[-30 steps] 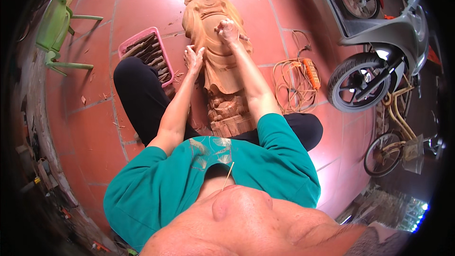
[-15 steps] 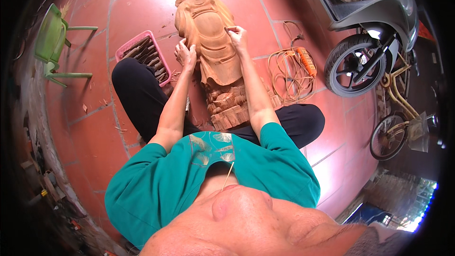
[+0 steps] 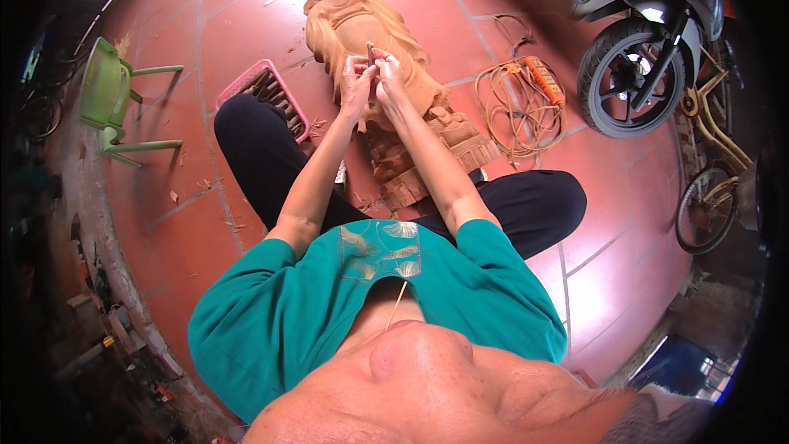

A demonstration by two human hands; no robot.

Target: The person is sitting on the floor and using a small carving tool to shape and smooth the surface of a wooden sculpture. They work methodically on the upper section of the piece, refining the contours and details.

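A carved wooden statue (image 3: 362,25) lies on the floor between my legs, its hat-shaped top pointing away and its rough-cut base nearest me. My left hand (image 3: 355,89) and my right hand (image 3: 389,80) meet above its middle. Between their pinched fingers stands a small, narrow brown strip (image 3: 370,51), too small to tell its kind. My fingers are closed about its lower end. The hands cover part of the carved robe.
A pink basket (image 3: 289,94) of dark, slim pieces sits by my left knee. Right of the statue lie a coiled cord (image 3: 514,127) and an orange power strip (image 3: 544,80). A green chair (image 3: 105,86) stands left, a motorbike (image 3: 633,74) right. Wood shavings dot the tiles.
Both hands have left the statue's sides and come together over its middle, with the brown strip now showing between them. The statue appears turned, its base further to the right.
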